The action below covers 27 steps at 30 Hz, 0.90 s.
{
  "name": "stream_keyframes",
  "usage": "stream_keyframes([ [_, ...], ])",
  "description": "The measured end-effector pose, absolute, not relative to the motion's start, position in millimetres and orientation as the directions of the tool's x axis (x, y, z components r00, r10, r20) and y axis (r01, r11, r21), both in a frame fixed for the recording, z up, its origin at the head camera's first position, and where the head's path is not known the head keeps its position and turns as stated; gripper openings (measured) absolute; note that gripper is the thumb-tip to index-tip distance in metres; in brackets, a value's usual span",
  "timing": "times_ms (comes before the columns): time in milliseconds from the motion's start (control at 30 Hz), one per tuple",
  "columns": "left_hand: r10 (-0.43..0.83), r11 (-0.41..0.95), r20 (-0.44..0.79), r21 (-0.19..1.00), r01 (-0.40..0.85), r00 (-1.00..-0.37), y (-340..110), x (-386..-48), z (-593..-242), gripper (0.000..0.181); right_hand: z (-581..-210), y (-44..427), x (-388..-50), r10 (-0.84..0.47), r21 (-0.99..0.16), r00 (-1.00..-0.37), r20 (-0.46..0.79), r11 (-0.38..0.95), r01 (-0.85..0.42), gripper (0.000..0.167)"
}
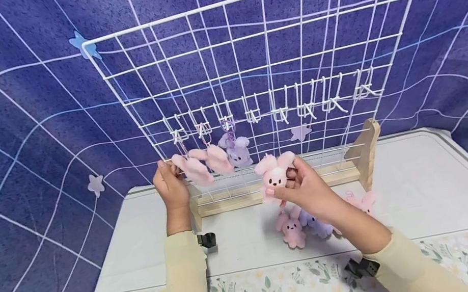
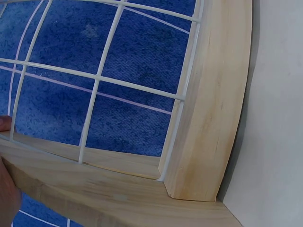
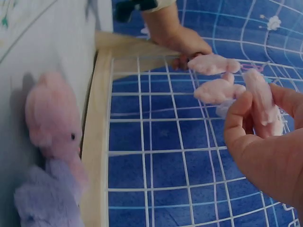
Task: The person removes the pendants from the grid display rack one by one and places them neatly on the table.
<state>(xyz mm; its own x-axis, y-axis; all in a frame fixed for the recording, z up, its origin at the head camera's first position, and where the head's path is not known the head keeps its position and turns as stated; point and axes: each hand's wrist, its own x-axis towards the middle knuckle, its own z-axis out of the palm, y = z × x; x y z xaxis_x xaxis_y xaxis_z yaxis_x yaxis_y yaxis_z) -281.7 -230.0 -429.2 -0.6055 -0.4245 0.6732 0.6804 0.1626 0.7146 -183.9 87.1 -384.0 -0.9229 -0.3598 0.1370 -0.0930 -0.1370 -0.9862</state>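
A pink plush point(image 1: 274, 178) is pinched between the right fingers point(image 3: 236, 116).

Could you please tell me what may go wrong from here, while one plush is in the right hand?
The pink plush in the right hand might slip and drop, perhaps onto the loose plushes on the table. The left hand grips the wooden stand; a strong pull could perhaps shift it and set the hanging plushes swinging.
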Motion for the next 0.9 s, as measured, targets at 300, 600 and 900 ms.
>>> stream_keyframes([
  [300, -0.425, 0.161, 0.676, 0.711, 0.684, -0.602, -231, -283, -430, 0.058, -389, 83, -183, -0.415, -0.989, -0.897, 0.150, -0.070, -0.133, 0.095],
  [600, -0.428, 0.160, 0.669, 0.718, 0.677, -0.608, -232, -282, -430, 0.057, -394, 84, -181, -0.470, -0.987, -0.869, 0.154, -0.029, -0.159, 0.057],
  [900, -0.414, 0.174, 0.679, 0.713, 0.679, -0.606, -232, -282, -430, 0.058, -405, 85, -182, -0.496, -0.978, -0.863, 0.093, 0.118, -0.174, 0.049],
])
